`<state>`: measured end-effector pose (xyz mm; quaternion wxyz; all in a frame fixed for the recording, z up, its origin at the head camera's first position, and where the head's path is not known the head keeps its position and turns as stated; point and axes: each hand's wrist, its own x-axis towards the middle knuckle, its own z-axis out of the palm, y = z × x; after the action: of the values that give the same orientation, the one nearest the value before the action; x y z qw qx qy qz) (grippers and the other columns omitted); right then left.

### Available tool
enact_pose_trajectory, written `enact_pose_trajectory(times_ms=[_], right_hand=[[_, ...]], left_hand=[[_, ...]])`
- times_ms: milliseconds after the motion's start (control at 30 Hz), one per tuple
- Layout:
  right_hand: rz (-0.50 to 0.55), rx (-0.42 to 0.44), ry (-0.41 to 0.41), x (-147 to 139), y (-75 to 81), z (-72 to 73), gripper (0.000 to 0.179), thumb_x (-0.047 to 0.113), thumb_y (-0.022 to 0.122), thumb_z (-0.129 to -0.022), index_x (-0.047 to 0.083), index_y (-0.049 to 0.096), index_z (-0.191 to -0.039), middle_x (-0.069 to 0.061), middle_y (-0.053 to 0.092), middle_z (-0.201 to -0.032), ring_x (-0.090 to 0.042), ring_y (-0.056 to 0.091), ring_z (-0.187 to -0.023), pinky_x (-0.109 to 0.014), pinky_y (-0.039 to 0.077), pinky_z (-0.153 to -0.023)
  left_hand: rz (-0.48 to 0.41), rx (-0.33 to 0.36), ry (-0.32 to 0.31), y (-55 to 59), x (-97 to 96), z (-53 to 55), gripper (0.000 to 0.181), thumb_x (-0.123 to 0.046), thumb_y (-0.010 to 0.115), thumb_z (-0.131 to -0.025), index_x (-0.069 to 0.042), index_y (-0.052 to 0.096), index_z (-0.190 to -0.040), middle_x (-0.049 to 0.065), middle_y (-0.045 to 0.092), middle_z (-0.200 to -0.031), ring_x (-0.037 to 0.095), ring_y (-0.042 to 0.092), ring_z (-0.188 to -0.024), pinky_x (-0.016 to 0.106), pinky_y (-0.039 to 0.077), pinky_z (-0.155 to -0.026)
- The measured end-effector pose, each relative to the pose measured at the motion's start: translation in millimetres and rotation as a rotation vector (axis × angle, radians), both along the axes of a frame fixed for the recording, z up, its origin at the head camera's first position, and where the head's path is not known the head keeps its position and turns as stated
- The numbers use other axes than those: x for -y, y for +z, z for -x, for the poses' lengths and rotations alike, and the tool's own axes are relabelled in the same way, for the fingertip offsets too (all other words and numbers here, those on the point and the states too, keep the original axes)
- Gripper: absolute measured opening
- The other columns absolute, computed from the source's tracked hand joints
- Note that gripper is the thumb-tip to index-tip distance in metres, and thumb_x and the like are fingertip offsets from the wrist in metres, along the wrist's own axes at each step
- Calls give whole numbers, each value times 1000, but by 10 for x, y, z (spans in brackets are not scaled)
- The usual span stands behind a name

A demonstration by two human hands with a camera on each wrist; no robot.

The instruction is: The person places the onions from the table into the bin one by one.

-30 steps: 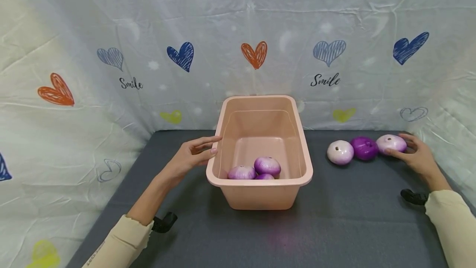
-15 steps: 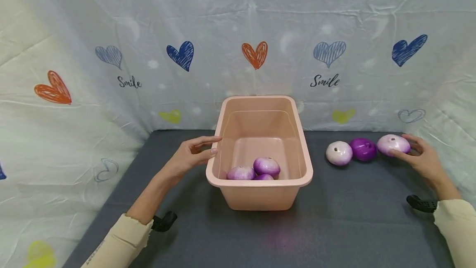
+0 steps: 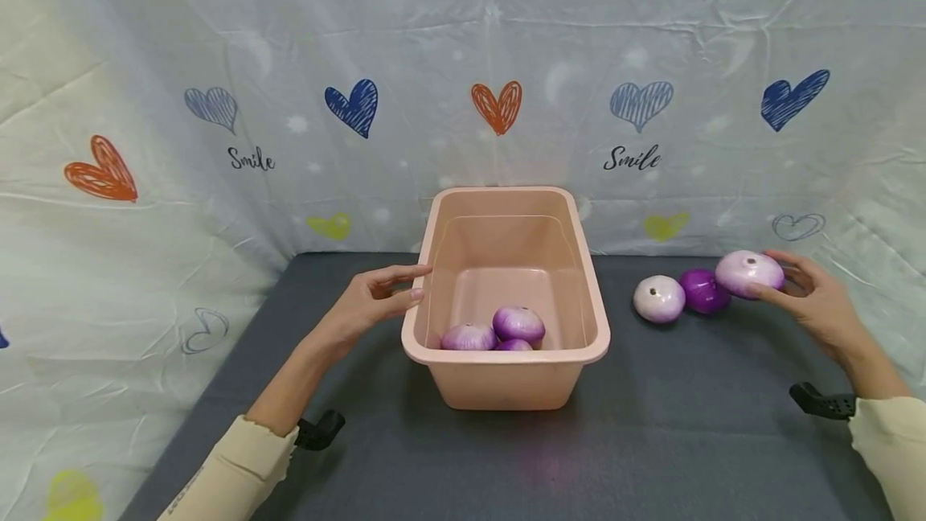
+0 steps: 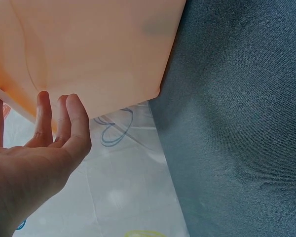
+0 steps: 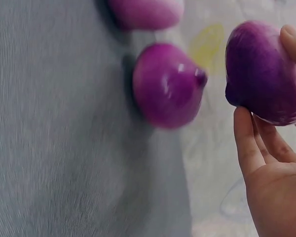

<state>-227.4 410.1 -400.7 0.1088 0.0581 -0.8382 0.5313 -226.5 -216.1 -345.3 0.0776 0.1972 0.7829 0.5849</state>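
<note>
In the head view, my right hand (image 3: pixel 813 296) holds a pale purple onion (image 3: pixel 748 273) between thumb and fingers. The right wrist view shows this onion (image 5: pixel 264 74) raised off the table, its underside dark purple. Left of it lie a deep purple onion (image 3: pixel 703 292) and a whitish onion (image 3: pixel 659 299), side by side. At the middle stands a peach plastic basin (image 3: pixel 506 384) with a light purple onion (image 3: pixel 470 337), another onion (image 3: pixel 518 325) and a partly hidden darker one (image 3: pixel 514 345) inside. My left hand (image 3: pixel 369 300) touches the basin's left rim with loosely bent fingers.
A dark grey cloth (image 3: pixel 651 441) covers the table. Behind and at the sides hangs a pale curtain (image 3: pixel 434 38) printed with hearts and the word Smile. Black straps with small devices (image 3: pixel 321 430) sit at both wrists.
My right hand has lifted the pale purple onion off the table and moved it slightly up and left, partly over the deep purple one. My left hand stays at the basin's rim.
</note>
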Motion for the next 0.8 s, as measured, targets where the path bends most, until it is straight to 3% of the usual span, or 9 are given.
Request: enact_pose_trajectory(times_ms=[167,400,800], right_hand=[[23,-18,34,196,106,-47,60,10,72,-97,18,47,-151,4,47,-134,5,53,-107,-9,47,-81],[326,-92,256,456,183,-49,59,-16,64,-93,6,51,-147,1,56,-131,-6,61,-112,-16,52,-85],[381,-84,309,892,297,-53,60,-18,64,-91,2,50,-146,-5,56,-135,-14,59,-116,-22,53,-87]], left_hand=[[3,1,1,2,-4,0,51,-25,71,-99,-12,58,-146,6,56,-143,30,59,-122,51,47,-102],[6,7,9,6,-4,0,52,-26,72,-98,-12,58,-146,6,55,-144,29,58,-124,49,48,-101],[11,15,16,10,-7,-9,50,-27,72,-98,-16,59,-145,8,54,-143,29,58,-123,50,48,-102]])
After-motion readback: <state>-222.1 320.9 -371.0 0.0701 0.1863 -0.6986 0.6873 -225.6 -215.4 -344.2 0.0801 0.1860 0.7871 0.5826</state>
